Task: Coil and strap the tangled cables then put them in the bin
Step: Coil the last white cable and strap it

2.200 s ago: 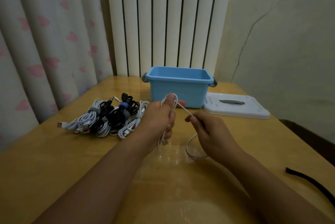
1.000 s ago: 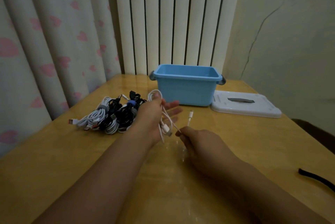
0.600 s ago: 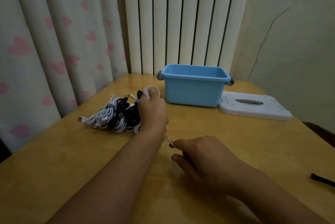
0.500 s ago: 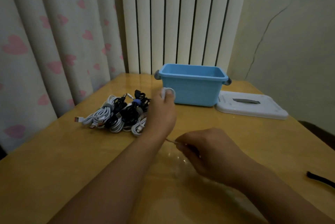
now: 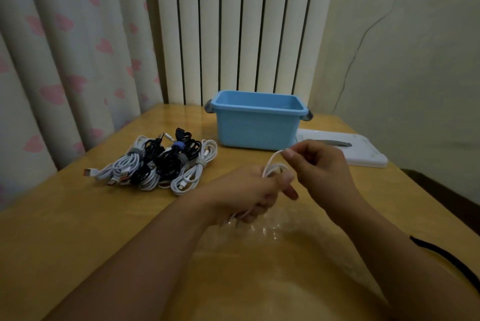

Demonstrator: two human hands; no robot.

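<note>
1. One white cable (image 5: 272,164) is coiled in the left hand (image 5: 249,193), above the middle of the bench (image 5: 78,229). The fingers curl round the loops, so this grip is clenched on the cable.
2. The right hand (image 5: 319,167) pinches the top of one loop between thumb and forefinger, just above the left hand. Its grip is also grasping the white cable.
3. One blue bin (image 5: 255,126) stands at the far side of the bench, beyond the hands, with a grey handle at each end. It is open at the top; no cable shows inside from this angle.
4. One white lid (image 5: 363,154) lies flat just right of the bin.
5. A pile of strapped cables (image 5: 161,162) lies on the bench left of the bin. White and black coils are mixed; I cannot count them exactly.
6. One black strap (image 5: 446,258) lies at the near right edge of the bench, by the right forearm.
</note>
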